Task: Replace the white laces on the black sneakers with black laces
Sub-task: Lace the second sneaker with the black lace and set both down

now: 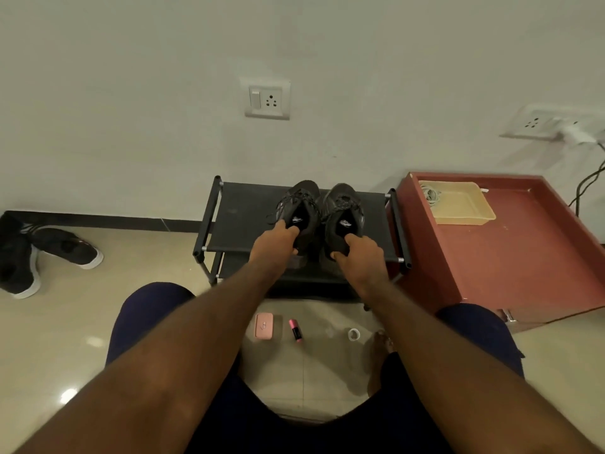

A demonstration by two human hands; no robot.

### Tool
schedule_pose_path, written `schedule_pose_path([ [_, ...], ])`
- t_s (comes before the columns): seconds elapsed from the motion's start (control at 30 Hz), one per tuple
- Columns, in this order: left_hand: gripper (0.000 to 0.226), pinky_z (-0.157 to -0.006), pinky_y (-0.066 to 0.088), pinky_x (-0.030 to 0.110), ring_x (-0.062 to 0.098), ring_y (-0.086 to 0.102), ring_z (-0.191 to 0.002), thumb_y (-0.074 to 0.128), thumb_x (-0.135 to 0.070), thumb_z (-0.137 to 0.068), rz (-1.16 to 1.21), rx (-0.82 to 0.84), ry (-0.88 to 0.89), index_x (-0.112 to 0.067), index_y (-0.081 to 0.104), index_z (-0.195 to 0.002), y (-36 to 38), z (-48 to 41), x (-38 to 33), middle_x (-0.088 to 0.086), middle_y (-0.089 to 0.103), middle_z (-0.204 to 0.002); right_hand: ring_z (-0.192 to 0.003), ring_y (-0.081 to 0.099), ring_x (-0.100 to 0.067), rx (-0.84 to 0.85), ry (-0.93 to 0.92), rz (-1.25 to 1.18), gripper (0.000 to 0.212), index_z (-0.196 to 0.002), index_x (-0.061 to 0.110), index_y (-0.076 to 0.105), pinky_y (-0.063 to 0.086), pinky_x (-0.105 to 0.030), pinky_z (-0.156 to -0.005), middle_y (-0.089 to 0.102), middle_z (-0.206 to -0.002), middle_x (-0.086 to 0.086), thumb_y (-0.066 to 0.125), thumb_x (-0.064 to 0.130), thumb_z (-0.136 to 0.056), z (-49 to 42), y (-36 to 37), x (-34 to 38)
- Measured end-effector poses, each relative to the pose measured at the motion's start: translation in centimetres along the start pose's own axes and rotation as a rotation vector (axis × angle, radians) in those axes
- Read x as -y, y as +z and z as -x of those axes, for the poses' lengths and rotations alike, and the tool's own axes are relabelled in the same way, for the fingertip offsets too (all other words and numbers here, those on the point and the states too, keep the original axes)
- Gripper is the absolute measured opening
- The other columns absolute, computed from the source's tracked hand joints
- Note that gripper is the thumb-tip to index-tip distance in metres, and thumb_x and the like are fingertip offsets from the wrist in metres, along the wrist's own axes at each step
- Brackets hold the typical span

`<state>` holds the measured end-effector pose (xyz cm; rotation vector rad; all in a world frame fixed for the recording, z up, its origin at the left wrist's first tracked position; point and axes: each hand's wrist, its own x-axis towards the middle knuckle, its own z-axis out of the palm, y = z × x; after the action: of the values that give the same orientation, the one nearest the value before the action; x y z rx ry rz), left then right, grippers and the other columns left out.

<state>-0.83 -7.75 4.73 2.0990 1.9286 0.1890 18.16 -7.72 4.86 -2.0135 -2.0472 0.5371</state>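
Observation:
Two black sneakers stand side by side, toes toward the wall, on the top shelf of a black shoe rack (235, 221). The left sneaker (299, 199) shows dark laces across its front. My left hand (273, 244) grips its heel, fingers curled into the opening. The right sneaker (343, 208) is held the same way by my right hand (358, 257), thumb inside the collar. The laces on the right sneaker are too dark to make out.
Another pair of black sneakers with white soles (49, 250) lies on the floor at left. A red cabinet (523, 244) with a beige tray (458, 203) stands right of the rack. A pink case (263, 326), a pink tube (295, 329) and a tape roll (353, 334) lie on the tiles between my knees.

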Motion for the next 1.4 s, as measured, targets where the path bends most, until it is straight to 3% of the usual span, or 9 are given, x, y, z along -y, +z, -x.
schedule_pose_path([
  [0.2,0.030,-0.092,0.051,0.043,0.033,0.059,-0.106,0.063,-0.022,-0.094,0.025,-0.011,0.028,-0.015,0.056,-0.121,-1.2,5.5,-2.7,0.013,0.056,-0.119,-0.092,0.065,-0.029,-0.007,-0.053,-0.017,0.021,-0.097,0.018,0.064,0.055,-0.041,-0.083,0.069,-0.097,-0.008,0.072,0.035,-0.087,5.9,-2.2,1.6],
  [0.47,0.032,-0.089,0.052,0.042,0.030,0.063,-0.103,0.068,-0.029,-0.088,0.018,0.076,0.003,-0.020,0.060,-0.118,-0.3,11.9,-2.5,0.008,0.064,-0.111,-0.088,0.066,-0.023,0.107,-0.028,-0.088,0.022,-0.098,0.016,0.068,0.056,-0.037,-0.084,0.070,-0.093,-0.004,0.076,0.031,-0.084,12.2,-2.0,0.6],
  [0.6,0.026,-0.089,0.053,0.039,0.026,0.064,-0.100,0.070,-0.026,-0.087,0.007,0.125,0.022,-0.022,0.065,-0.112,-0.3,14.2,-2.9,0.004,0.067,-0.105,-0.084,0.066,-0.019,0.198,-0.005,-0.132,0.014,-0.089,0.017,0.067,0.053,-0.032,-0.074,0.068,-0.086,0.000,0.076,0.028,-0.084,14.1,-1.4,0.5],
  [0.73,0.026,-0.088,0.053,0.038,0.026,0.064,-0.100,0.070,-0.025,-0.087,0.004,0.117,0.027,-0.020,0.067,-0.112,-0.4,14.9,-3.6,0.005,0.068,-0.104,-0.081,0.065,-0.018,0.214,-0.007,-0.126,0.014,-0.083,0.018,0.065,0.051,-0.031,-0.069,0.067,-0.083,-0.001,0.076,0.028,-0.083,14.4,-1.9,0.4],
  [1.0,0.028,-0.091,0.054,0.040,0.024,0.063,-0.101,0.072,-0.024,-0.086,0.050,0.192,0.013,-0.018,0.066,-0.113,1.9,15.4,-4.3,0.005,0.066,-0.106,-0.083,0.068,-0.017,0.344,-0.010,-0.063,0.015,-0.084,0.020,0.067,0.057,-0.034,-0.076,0.070,-0.087,-0.001,0.080,0.026,-0.080,13.8,-1.9,-0.9],
  [1.17,0.024,-0.089,0.054,0.041,0.028,0.064,-0.101,0.070,-0.021,-0.086,0.059,0.242,-0.028,-0.014,0.067,-0.109,3.9,13.2,-3.3,0.008,0.067,-0.106,-0.078,0.065,-0.017,0.411,0.048,-0.116,0.018,-0.074,0.021,0.061,0.046,-0.025,-0.061,0.066,-0.080,-0.002,0.078,0.022,-0.081,11.8,0.3,-1.7],
  [1.3,0.022,-0.087,0.052,0.038,0.031,0.063,-0.103,0.064,-0.016,-0.088,0.041,0.240,-0.075,-0.013,0.067,-0.110,5.9,10.8,-2.7,0.010,0.066,-0.109,-0.083,0.068,-0.023,0.438,0.106,-0.160,0.012,-0.076,0.015,0.065,0.059,-0.035,-0.075,0.069,-0.085,-0.009,0.075,0.020,-0.080,9.2,2.8,-2.5],
  [1.4,0.027,-0.092,0.049,0.040,0.033,0.059,-0.109,0.061,-0.017,-0.092,0.050,0.230,-0.112,-0.013,0.065,-0.118,8.0,8.9,-1.8,0.012,0.059,-0.119,-0.085,0.068,-0.026,0.423,0.116,-0.185,0.011,-0.079,0.012,0.066,0.059,-0.037,-0.079,0.068,-0.084,-0.009,0.073,0.018,-0.083,7.3,5.0,-3.2],
])
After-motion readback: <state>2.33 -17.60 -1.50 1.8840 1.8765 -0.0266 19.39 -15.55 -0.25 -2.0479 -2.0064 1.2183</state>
